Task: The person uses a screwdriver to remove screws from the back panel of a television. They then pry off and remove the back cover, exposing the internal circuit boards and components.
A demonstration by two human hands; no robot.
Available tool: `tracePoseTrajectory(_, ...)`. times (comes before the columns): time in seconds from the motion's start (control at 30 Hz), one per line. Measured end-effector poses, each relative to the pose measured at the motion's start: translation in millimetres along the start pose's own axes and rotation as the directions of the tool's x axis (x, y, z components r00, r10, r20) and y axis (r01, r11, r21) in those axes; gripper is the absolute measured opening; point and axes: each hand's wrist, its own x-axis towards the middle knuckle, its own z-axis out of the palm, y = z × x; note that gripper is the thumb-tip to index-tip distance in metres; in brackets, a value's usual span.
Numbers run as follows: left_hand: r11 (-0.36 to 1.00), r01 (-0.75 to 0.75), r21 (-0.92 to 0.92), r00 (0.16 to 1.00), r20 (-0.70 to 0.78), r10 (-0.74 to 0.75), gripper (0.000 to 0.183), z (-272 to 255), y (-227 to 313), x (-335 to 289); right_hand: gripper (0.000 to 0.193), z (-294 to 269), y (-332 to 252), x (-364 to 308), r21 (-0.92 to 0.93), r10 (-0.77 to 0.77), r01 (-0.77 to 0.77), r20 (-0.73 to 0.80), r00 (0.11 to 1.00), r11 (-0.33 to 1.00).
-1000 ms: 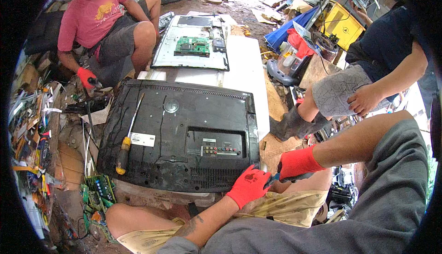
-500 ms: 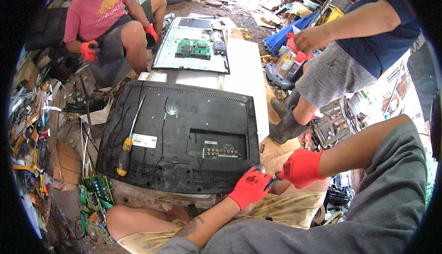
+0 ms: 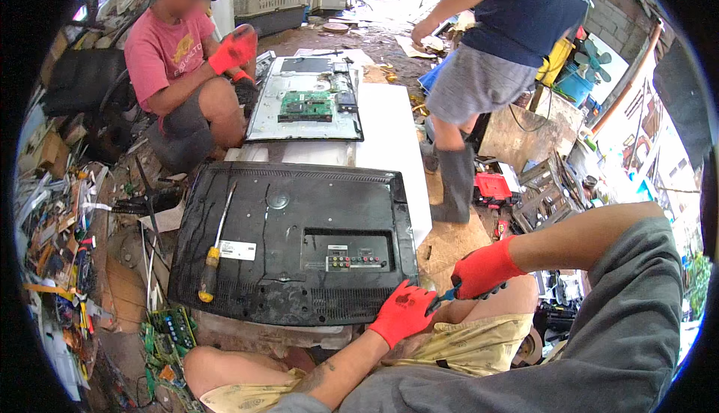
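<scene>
A black flat-screen television (image 3: 292, 214) lies face down in front of me, its row of connector sockets (image 3: 359, 262) showing. At its near right corner my left hand (image 3: 404, 313), in a red glove, is closed, fingers bent over something hidden. My right hand (image 3: 487, 269), also red-gloved, is a fist around a blue-handled tool (image 3: 449, 294) just right of that corner. The tool's tip is hidden by my left fingers. On the television's left side rests a long screwdriver (image 3: 212, 257) with a yellow and black handle.
Beyond stands an opened panel (image 3: 262, 110) bearing a green circuit board (image 3: 307, 104). A person in pink (image 3: 168, 61) sits far left; another in grey shorts (image 3: 475, 80) stands far right. Scrap heaps (image 3: 64, 241) and circuit boards (image 3: 168, 334) lie left. A red toolbox (image 3: 494, 187) sits right.
My right hand has turned and shows more of the blue handle. The standing person has straightened and shifted left. The seated person has raised a gloved hand. The whole view has tilted.
</scene>
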Motion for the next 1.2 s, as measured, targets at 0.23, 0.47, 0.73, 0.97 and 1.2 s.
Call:
tracePoseTrajectory(0.23, 0.999, -0.036, 0.021, 0.999, -0.024, 0.036, 0.038, -1, 3, 1, 0.028, 26, 1, -10, -0.499, -0.301, 0.150, -0.239, 0.923, 0.854)
tracePoseTrajectory(0.47, 1.000, -0.002, 0.012, 1.000, 0.014, 0.002, 0.038, -2, 2, 4, 0.025, 34, 6, -8, -0.605, -0.617, 0.311, -0.397, 0.679, 0.733)
tracePoseTrajectory(0.73, 0.999, 0.026, 0.042, 0.999, -0.027, -0.024, 0.036, -1, 7, 3, 0.029, 32, 12, -31, -0.263, -0.210, 0.096, -0.453, 0.866, 0.960)
tracePoseTrajectory(0.97, 0.997, 0.017, 0.070, 1.000, 0.010, -0.017, 0.035, -3, 6, 6, 0.039, 37, 23, -33, -0.396, -0.441, 0.259, -0.487, 0.754, 0.881)
tracePoseTrajectory(1.2, 0.996, 0.004, 0.093, 1.000, -0.021, -0.002, 0.034, -3, 2, 4, 0.040, 36, 12, -37, -0.100, -0.137, 0.096, -0.594, 0.793, 0.990)
